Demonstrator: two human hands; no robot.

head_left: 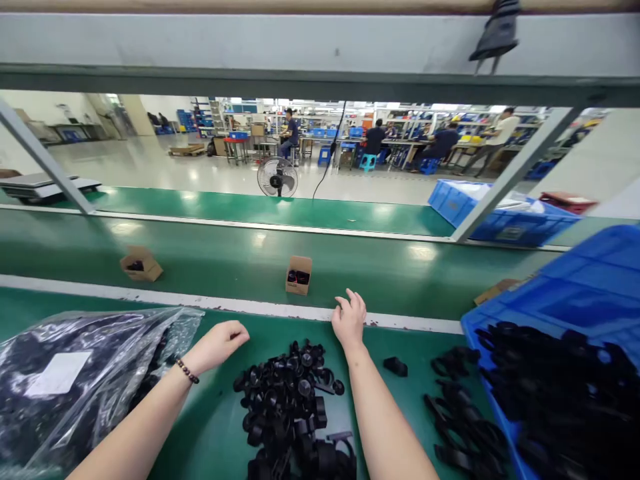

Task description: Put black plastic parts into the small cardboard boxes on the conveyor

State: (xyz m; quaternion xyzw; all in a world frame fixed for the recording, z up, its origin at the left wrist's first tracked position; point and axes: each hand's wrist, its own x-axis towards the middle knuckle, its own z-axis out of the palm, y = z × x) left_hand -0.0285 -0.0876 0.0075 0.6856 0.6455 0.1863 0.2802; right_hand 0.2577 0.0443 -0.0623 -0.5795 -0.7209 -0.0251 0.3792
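My left hand (220, 343), with a beaded bracelet (187, 372) at its wrist, hovers over the green table (210, 407) beside a clear plastic bag (110, 393) of dark parts. Its fingers are curled together, and nothing shows in them. My right hand (350, 318) reaches to the white edge strip with fingers apart, holding nothing. Just beyond it, a small open carton (299, 277) with black and red contents sits on the green belt (225, 267). Between my forearms lies a heap of small black round parts (285, 400).
A blue crate (550, 293) of black parts leans at the right, near loose black straps (465, 427) and one black piece (395, 365). Another open carton (141, 265) stands left on the belt. Metal posts (520, 173), a fan (277, 179) and a blue bin (510, 220) are beyond; people sit farther back.
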